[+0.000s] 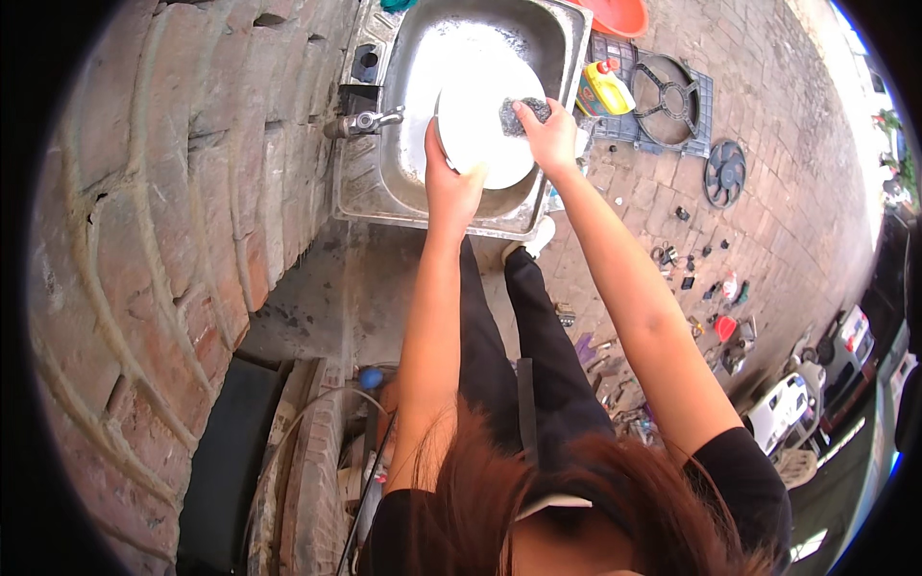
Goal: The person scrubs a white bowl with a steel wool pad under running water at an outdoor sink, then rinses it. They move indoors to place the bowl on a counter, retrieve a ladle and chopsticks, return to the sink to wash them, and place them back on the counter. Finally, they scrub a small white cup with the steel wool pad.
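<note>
A white round plate (480, 110) stands tilted over the steel sink (403, 173). My left hand (449, 182) grips the plate's lower edge from below. My right hand (549, 134) presses a dark grey scouring pad (519, 113) against the plate's face near its right rim. Both forearms reach forward from the lower part of the picture. A metal tap (365, 122) juts from the wall side at the sink's left.
A brick wall (163, 240) runs along the left. A yellow bottle with a red cap (605, 88) stands right of the sink, by a dark grate (672, 101) and a fan guard (725, 173). Small parts lie scattered on the paved ground (711, 288). An orange basin (615, 14) sits behind.
</note>
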The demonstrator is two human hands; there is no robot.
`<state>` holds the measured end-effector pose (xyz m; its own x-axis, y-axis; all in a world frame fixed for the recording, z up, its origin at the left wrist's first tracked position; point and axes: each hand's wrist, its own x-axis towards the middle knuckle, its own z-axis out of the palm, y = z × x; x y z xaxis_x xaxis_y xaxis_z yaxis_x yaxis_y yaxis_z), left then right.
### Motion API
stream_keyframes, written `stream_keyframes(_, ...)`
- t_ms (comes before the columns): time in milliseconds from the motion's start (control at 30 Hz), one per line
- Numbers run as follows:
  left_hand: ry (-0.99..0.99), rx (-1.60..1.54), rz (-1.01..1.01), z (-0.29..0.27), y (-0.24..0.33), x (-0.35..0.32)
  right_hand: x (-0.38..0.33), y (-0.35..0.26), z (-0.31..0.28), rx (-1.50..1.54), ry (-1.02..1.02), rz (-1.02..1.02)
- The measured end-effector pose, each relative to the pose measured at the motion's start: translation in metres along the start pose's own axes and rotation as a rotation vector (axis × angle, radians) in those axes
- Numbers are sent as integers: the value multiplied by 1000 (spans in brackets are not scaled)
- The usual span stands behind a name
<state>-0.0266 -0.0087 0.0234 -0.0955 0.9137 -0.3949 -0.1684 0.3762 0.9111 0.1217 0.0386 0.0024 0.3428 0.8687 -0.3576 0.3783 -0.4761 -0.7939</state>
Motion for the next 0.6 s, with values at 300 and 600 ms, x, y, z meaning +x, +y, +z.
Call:
stream_keyframes(300, 28, -79, -150, -3, -18, -2, 1, 12, 2, -77, -2, -88)
stream_keyframes(600, 253, 76, 60, 13, -32, -17, -12, 24, 14, -3, -54, -40)
